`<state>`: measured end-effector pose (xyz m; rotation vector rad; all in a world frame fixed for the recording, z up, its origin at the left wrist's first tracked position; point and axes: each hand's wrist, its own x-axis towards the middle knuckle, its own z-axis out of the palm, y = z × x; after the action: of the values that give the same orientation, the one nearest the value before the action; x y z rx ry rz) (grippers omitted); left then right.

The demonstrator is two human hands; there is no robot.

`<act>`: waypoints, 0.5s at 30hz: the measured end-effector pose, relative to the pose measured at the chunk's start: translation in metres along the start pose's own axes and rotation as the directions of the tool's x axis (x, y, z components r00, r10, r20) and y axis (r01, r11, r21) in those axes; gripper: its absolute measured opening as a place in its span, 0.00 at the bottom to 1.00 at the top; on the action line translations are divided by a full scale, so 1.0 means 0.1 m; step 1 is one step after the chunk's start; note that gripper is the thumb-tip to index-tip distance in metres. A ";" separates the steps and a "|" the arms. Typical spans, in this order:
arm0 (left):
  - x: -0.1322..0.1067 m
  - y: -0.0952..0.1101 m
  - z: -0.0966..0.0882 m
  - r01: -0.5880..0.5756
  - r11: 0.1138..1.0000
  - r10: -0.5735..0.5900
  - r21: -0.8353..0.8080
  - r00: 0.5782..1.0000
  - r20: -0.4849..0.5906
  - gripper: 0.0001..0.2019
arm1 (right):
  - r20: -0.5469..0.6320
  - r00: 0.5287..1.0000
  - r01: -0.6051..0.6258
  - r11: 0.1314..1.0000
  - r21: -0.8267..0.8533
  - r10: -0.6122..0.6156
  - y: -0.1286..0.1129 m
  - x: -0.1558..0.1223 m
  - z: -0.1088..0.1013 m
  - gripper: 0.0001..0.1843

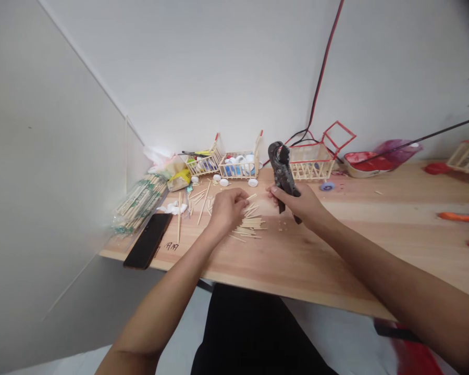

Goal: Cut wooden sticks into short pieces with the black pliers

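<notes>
My right hand (303,204) is wrapped round the handles of a dark hand cutter (282,165) with a curved jaw, held upright over the table. To its left, my left hand (227,209) has its fingers pinched on a short wooden stick (251,197), whose end pokes out toward the cutter. The stick and the cutter are apart. Just below that hand lies a loose pile of short cut sticks (252,225). More sticks, some longer (204,203), are scattered on its left side.
Small stick-built carts (240,165) line the wall, one with a red frame (312,156). A phone (147,240) and bagged sticks (138,203) lie left on the wooden table (336,260). A tub of red paint (367,162) and orange-handled tools (455,216) are right.
</notes>
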<state>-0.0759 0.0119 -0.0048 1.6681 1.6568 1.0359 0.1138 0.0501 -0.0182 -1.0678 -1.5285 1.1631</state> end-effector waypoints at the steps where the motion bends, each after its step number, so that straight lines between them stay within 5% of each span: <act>1: 0.02 -0.06 0.00 -0.038 0.993 0.043 0.115 0.998 -0.041 0.03 | -0.007 1.000 -0.003 1.000 0.021 0.003 0.01 0.01 0.00 0.15; 9: 0.06 -0.32 0.09 -0.069 0.928 0.087 0.365 0.996 -0.034 0.05 | -0.005 1.000 -0.027 0.999 -0.017 0.027 -0.02 -0.01 0.00 0.15; 12: 0.06 -0.29 0.09 -0.005 0.974 0.011 0.227 1.000 -0.026 0.05 | -0.008 1.000 -0.015 0.999 -0.037 0.015 -0.04 -0.01 0.00 0.16; 15: 0.04 -0.21 0.10 0.131 0.988 -0.127 -0.081 0.990 0.053 0.06 | 0.020 0.999 -0.023 0.996 -0.084 0.025 -0.04 -0.01 -0.01 0.17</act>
<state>-0.0797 0.0189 -0.0267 1.4989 1.6440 0.9819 0.1147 0.0487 -0.0138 -1.1359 -1.5970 1.1382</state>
